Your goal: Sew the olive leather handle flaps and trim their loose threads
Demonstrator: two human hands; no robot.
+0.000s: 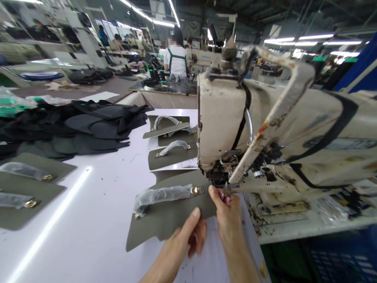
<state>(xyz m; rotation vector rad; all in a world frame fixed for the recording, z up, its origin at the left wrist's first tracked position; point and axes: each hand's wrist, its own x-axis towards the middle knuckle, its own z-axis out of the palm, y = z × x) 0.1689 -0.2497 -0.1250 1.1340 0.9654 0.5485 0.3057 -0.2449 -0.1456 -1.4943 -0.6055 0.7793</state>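
Observation:
A grey-green bag panel [169,220] lies on the white table in front of me, its right end by the sewing machine's needle area. A plastic-wrapped handle [169,193] with gold-coloured fittings runs across it. My left hand [188,236] grips the panel's near edge, thumb on top and fingers curled below. At the panel's right end is my right hand [228,212], closed, with its thumb at the edge. Small thread snips [226,193] with pinkish grips stick up from that hand, blades pointing up. The fingers' hold on the snips is partly hidden.
The worn beige sewing machine [226,125] rises close to my right hand. More panels with wrapped handles [172,153] lie behind, and others [29,188] at the left. Black cut pieces [88,125] are heaped at the back left. A person [176,59] sits farther off.

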